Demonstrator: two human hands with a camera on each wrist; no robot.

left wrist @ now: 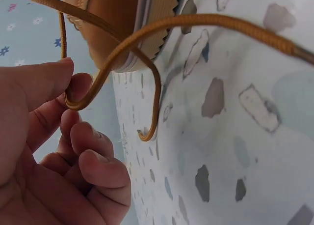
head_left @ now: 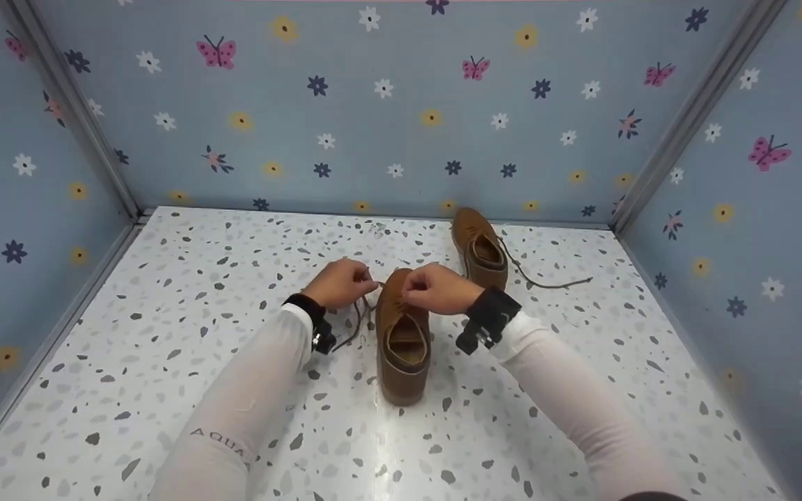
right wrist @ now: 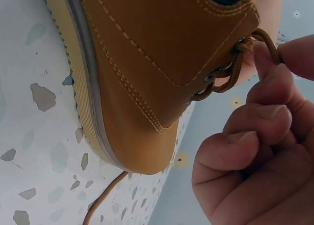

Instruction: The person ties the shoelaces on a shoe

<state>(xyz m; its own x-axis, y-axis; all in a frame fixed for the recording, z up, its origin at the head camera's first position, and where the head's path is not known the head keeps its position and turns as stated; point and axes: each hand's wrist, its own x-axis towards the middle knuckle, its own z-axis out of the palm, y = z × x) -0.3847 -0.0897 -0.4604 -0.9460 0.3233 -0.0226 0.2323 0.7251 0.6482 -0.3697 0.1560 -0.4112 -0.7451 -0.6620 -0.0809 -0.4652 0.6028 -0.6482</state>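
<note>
A brown lace-up shoe (head_left: 402, 383) stands upright on the speckled surface, toe pointing away from me. My left hand (head_left: 342, 284) is just left of its toe. In the left wrist view, thumb and forefinger pinch a brown shoelace (left wrist: 196, 19), whose end hangs in a loose curve over the surface. Over the front of the shoe, my right hand (head_left: 437, 289) pinches a lace (right wrist: 267, 38) near the upper eyelets, as the right wrist view shows. Lower down, the lace runs through the eyelets. The right hand's other fingers are curled in.
A second brown shoe (head_left: 472, 229) stands behind and to the right, near the back wall, its loose lace (head_left: 547, 285) trailing rightward. Blue flowered panels (head_left: 373, 111) enclose the white speckled surface (head_left: 234, 243) at the back and both sides.
</note>
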